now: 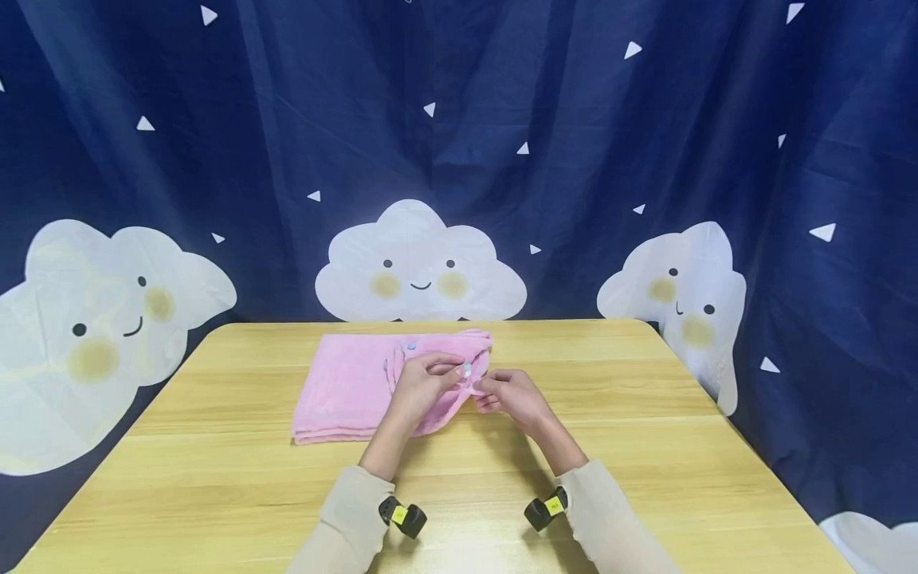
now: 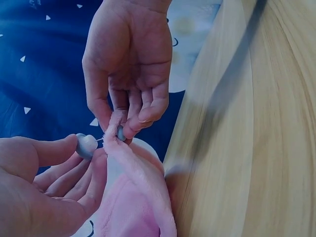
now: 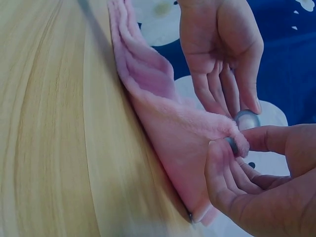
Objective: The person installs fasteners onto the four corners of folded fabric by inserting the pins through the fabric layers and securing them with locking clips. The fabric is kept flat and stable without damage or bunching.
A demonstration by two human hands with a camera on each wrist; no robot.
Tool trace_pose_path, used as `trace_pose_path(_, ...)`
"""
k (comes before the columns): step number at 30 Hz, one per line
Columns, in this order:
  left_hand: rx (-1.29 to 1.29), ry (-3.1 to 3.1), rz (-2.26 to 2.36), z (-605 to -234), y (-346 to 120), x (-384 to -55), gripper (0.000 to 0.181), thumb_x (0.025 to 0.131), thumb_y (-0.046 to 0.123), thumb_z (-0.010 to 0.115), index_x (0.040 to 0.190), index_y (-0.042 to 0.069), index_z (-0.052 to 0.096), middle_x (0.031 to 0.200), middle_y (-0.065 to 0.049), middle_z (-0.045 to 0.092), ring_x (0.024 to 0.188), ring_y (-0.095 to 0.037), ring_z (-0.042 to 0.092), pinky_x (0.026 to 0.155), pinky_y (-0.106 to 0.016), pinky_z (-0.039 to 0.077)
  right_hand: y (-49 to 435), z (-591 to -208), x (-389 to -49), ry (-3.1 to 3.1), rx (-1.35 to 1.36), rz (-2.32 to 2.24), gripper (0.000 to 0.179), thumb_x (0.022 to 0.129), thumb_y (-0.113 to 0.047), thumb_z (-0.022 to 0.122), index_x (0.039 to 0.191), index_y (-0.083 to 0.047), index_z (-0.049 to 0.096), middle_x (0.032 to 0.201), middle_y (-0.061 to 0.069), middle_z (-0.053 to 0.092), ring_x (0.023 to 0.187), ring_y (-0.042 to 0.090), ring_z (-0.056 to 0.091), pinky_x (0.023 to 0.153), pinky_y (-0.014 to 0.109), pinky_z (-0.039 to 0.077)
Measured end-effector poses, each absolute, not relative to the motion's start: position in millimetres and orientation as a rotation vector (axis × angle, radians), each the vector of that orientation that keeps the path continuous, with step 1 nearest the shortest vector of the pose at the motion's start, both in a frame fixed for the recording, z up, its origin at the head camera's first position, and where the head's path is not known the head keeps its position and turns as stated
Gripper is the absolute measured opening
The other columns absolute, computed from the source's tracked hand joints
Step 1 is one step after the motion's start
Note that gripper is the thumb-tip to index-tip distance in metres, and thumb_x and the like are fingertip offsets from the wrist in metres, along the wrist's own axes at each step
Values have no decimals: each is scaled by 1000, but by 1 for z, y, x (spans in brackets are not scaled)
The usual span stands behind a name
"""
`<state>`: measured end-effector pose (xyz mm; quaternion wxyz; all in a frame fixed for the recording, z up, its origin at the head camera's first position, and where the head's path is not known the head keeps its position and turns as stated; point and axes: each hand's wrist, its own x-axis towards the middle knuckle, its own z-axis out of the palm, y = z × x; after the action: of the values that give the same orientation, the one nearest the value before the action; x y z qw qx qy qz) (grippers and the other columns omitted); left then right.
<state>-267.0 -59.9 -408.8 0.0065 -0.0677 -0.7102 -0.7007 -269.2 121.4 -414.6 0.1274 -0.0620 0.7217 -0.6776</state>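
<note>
A folded pink plush blanket (image 1: 344,383) lies on the table, its right corner lifted between the hands. My left hand (image 1: 423,387) pinches a round blue-grey and white pin cap (image 2: 87,145) between thumb and fingers. A thin, pin-like shaft runs from this cap to the blanket edge in the left wrist view. My right hand (image 1: 518,399) pinches that raised edge, together with a small blue-grey disc (image 3: 231,144) on the edge's other face. How the shaft meets the disc is hidden in the fabric.
A small blue round piece (image 1: 411,346) sits on the blanket toward the back. Light wood makes up the tabletop (image 1: 645,446). Behind it hangs a dark blue curtain (image 1: 459,159) printed with clouds and triangles. Both wrists carry black devices.
</note>
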Motion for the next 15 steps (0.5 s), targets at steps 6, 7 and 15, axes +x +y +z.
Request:
trace_pose_path(6, -226, -2242, -2151, -409, -59, -267, 30, 87, 2, 74, 116, -5, 70, 112, -21, 74, 99, -30, 74, 86, -38, 60, 121, -414, -269, 2081, -185, -1985, 20, 97, -5, 60, 106, 12, 61, 80, 3, 68, 72, 12, 67, 73, 26, 59)
trace_pose_path(7, -230, -2250, -2141, -411, -59, -267, 31, 86, 2, 75, 116, -5, 70, 113, -21, 74, 99, -29, 74, 85, -35, 60, 121, -414, -269, 2078, -187, -1985, 20, 97, -5, 59, 107, 12, 61, 80, 3, 68, 72, 12, 67, 73, 26, 59)
trace_pose_path(15, -266, -2287, -2080, -413, -59, -268, 24, 87, 5, 76, 110, -2, 75, 108, -19, 76, 98, -25, 74, 87, -36, 60, 121, -413, -269, 2075, -193, -1969, 27, 98, -6, 55, 114, 16, 60, 86, 9, 69, 74, 13, 68, 76, 29, 60)
